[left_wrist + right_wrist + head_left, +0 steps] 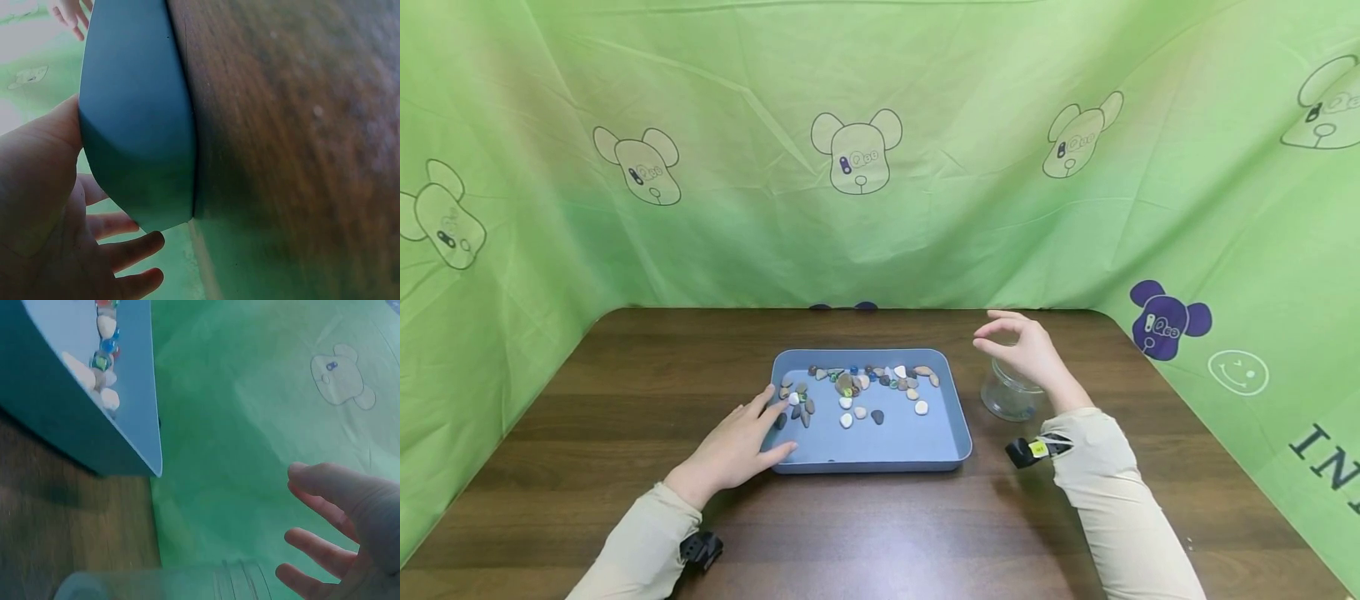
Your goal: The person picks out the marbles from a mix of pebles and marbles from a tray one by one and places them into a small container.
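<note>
— What is the left hand [735, 446] doing?

— It rests on the near left corner of the blue tray [880, 450], fingers straight and spread. The thumb lies along the front rim and the fingertips reach over the left rim, close to a few pebbles [857, 392]. It pinches nothing. The wrist view shows the palm [37, 206] against the tray's outer wall [134, 125].

— And the right hand [1026, 350]?

— It hovers above a clear glass jar [1011, 398], fingers relaxed and slightly bent, holding nothing. In its wrist view the fingers [325, 550] are loose above the jar's rim [187, 578].

— Where are the jar and the tray?

— The jar stands upright on the brown table [625, 400], just beside the tray's right edge, not touching it. The tray sits in the middle of the table. Its pebbles, mixed with a few glass beads, lie mostly along the far side, with some near the left rim.

— What's behind?

— A green cloth [925, 208] printed with bears.
</note>
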Available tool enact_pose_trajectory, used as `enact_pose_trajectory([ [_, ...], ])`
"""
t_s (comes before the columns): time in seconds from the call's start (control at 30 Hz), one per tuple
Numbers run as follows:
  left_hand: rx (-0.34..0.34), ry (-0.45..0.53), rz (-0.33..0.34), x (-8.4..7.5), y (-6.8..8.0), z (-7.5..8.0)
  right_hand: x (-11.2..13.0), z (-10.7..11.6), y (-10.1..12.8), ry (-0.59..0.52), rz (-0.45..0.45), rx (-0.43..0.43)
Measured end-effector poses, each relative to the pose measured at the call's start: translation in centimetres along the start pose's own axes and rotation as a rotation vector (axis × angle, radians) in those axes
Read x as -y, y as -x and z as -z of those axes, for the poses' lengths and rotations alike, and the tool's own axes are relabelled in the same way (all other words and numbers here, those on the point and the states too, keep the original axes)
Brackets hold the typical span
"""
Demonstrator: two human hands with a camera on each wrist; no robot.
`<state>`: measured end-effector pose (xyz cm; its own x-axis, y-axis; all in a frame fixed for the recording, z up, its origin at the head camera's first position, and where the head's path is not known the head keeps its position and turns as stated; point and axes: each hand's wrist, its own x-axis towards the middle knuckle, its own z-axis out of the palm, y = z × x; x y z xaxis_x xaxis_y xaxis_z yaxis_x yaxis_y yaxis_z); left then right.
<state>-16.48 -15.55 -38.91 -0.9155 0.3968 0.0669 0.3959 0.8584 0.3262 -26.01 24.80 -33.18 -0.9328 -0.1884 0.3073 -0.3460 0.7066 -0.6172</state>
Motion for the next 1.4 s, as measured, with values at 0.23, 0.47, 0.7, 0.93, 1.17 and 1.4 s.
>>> enact_pose_trajectory([
  [0.23,0.004,0.000,0.002,0.0,0.1,0.0,1.0,-1.4,-0.4,-0.041,0.013,0.042],
  [0.47,-0.002,0.006,-0.001,-0.1,0.1,-0.1,2.2,-2.9,-1.1,-0.083,0.031,0.069],
  [0.7,0.006,0.006,0.003,0.1,0.0,-0.2,2.8,-4.5,-1.8,-0.086,0.075,0.086],
  [0.93,0.007,0.001,0.000,0.1,0.0,-0.1,3.2,-5.7,-2.2,-0.107,0.069,0.110],
  [1.17,0.004,0.005,-0.001,0.0,0.1,-0.1,3.8,-6.5,-2.4,-0.132,0.060,0.144],
  [1.4,0.002,0.001,-0.001,0.1,0.0,-0.2,3.7,-7.4,-2.8,-0.128,0.044,0.160],
])
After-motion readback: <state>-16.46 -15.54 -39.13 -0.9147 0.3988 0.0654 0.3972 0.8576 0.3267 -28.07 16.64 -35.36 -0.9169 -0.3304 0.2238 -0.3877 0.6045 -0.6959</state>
